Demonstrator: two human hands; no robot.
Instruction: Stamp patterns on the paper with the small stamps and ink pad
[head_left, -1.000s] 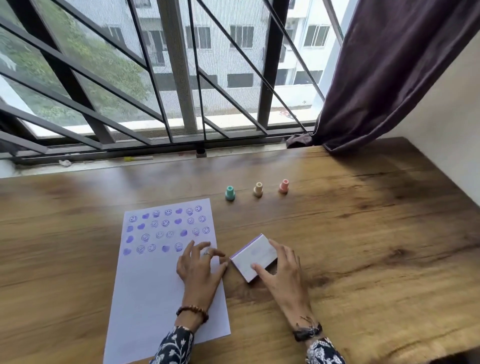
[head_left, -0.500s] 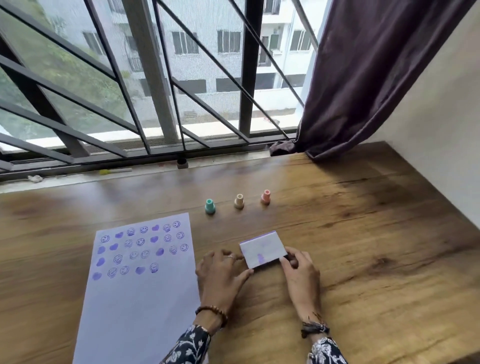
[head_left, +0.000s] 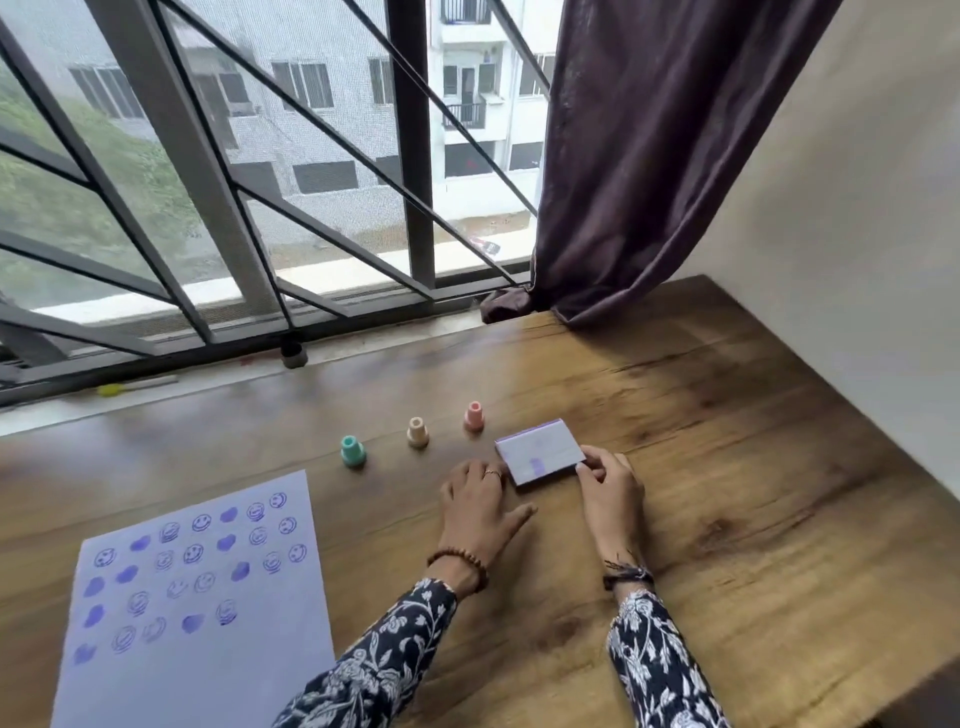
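The closed white ink pad with purple smudges lies flat on the wooden table, just right of the stamps. My right hand pinches its right edge. My left hand rests flat on the table beside its left corner, fingers spread, holding nothing. Three small stamps stand in a row behind my hands: a teal stamp, a beige stamp and a pink stamp. The white paper lies at the lower left, its upper half covered with purple smiley and heart prints.
The wooden table runs to a white wall on the right and a barred window at the back. A dark curtain hangs onto the table's far right corner. A small dark cap and a yellow-tipped pen lie on the sill.
Both hands have moved the ink pad away from the paper, back and to the right, to a spot beside the pink stamp. My left hand has left the paper.
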